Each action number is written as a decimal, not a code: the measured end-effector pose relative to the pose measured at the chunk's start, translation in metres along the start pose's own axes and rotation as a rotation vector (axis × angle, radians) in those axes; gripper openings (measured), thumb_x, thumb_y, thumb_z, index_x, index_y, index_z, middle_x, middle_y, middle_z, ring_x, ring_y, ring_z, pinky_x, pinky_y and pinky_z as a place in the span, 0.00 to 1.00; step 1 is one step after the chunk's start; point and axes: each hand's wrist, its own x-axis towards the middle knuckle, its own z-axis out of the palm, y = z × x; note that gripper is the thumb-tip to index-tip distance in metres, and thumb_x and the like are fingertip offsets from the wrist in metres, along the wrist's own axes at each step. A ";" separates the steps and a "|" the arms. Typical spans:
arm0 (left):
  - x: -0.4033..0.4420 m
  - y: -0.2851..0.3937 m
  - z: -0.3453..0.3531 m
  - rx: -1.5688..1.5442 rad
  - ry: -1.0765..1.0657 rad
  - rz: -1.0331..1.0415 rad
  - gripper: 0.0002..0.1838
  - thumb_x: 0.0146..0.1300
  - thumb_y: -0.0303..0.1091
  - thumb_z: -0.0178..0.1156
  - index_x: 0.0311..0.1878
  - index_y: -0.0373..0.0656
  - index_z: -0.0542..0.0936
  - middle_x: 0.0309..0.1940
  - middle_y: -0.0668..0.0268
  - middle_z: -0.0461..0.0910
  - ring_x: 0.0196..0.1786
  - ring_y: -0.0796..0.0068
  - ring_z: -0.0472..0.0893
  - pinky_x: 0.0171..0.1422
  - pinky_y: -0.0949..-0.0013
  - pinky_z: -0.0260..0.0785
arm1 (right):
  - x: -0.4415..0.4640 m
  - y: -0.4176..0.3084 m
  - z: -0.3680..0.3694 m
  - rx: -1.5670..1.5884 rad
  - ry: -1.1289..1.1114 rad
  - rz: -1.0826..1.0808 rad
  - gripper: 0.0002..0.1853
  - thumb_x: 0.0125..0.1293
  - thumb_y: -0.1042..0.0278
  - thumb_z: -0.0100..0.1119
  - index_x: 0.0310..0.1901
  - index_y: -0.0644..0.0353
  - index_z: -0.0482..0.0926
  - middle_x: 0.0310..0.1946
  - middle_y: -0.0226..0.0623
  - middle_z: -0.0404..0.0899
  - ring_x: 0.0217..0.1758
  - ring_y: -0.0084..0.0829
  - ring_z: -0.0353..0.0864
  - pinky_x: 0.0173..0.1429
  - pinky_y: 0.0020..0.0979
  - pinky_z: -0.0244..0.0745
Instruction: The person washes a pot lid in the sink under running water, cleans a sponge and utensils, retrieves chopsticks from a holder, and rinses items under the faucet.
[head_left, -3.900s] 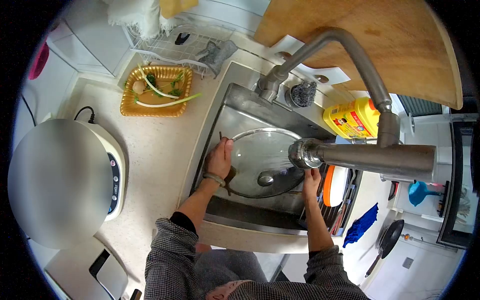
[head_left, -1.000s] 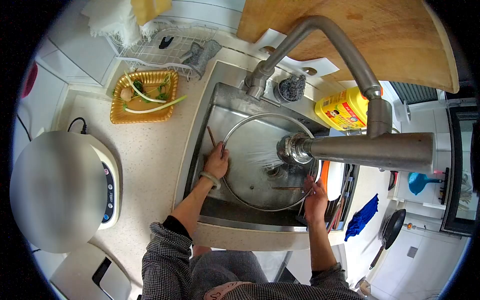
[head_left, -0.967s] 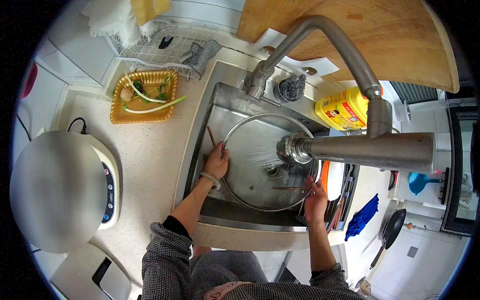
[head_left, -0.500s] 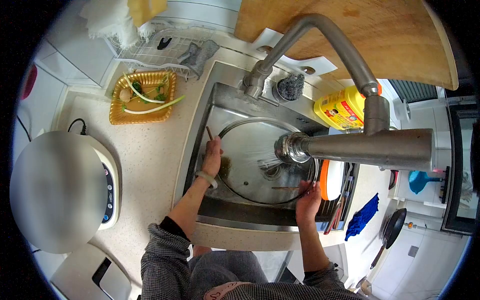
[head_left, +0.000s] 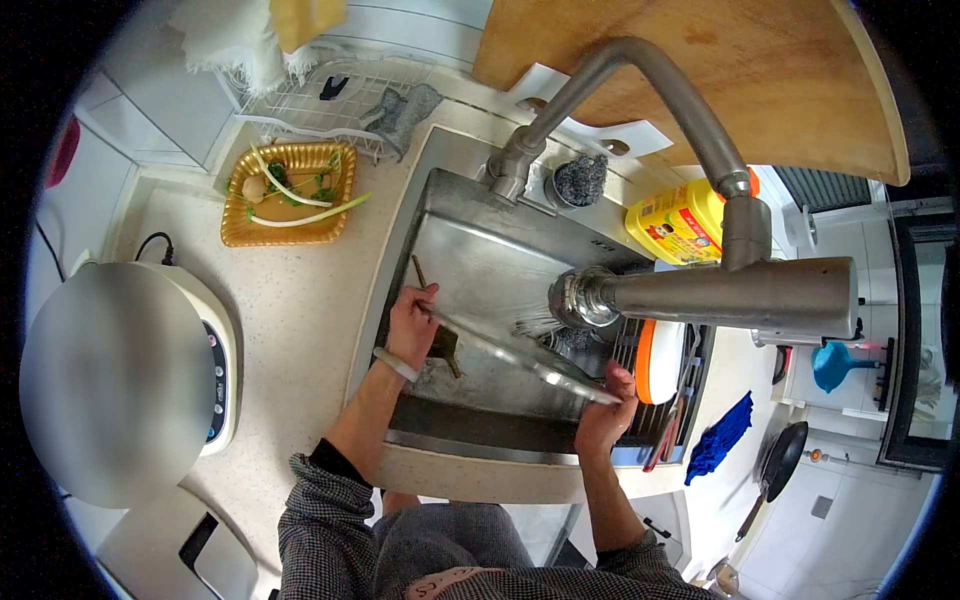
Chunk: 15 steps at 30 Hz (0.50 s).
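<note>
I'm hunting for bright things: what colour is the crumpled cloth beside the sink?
The cloth is deep blue, clearest in the head view.

No readable text, label (head_left: 688, 232) on yellow bottle (head_left: 652, 212) blurred

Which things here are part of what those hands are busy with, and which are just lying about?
In use:
round, metal-edged lid, held between left hand and right hand
grey metal faucet, spraying water
rectangular steel sink

Apparently just lying about:
scalloped gold tray with long spring onions
yellow plastic bottle
crumpled blue cloth
</note>
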 end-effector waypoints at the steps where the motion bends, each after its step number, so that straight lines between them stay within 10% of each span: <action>1: -0.001 0.000 -0.001 -0.001 -0.001 0.000 0.10 0.59 0.37 0.50 0.38 0.41 0.69 0.46 0.60 0.72 0.47 0.71 0.69 0.68 0.64 0.51 | 0.001 -0.003 0.000 -0.001 -0.001 -0.002 0.17 0.64 0.60 0.37 0.47 0.61 0.70 0.49 0.37 0.69 0.53 0.31 0.66 0.62 0.31 0.56; 7: -0.007 0.005 0.008 0.079 -0.118 0.042 0.20 0.43 0.17 0.46 0.44 0.35 0.69 0.51 0.59 0.69 0.56 0.64 0.70 0.68 0.64 0.58 | 0.012 0.004 -0.025 -0.024 -0.048 0.440 0.29 0.61 0.67 0.34 0.65 0.63 0.56 0.65 0.39 0.58 0.70 0.33 0.53 0.71 0.34 0.46; 13: -0.022 0.020 0.034 0.195 -0.336 0.172 0.43 0.30 0.08 0.38 0.60 0.39 0.59 0.61 0.61 0.57 0.69 0.57 0.55 0.73 0.60 0.48 | 0.051 0.065 -0.059 -0.021 -0.137 0.533 0.17 0.65 0.64 0.44 0.51 0.63 0.69 0.46 0.39 0.75 0.49 0.32 0.73 0.53 0.34 0.64; 15: -0.019 0.020 0.033 0.316 -0.419 0.261 0.46 0.29 0.08 0.39 0.62 0.41 0.58 0.64 0.61 0.57 0.67 0.57 0.60 0.69 0.65 0.54 | 0.068 0.076 -0.061 0.028 -0.108 0.857 0.14 0.65 0.65 0.45 0.47 0.64 0.71 0.40 0.38 0.77 0.44 0.32 0.75 0.51 0.33 0.66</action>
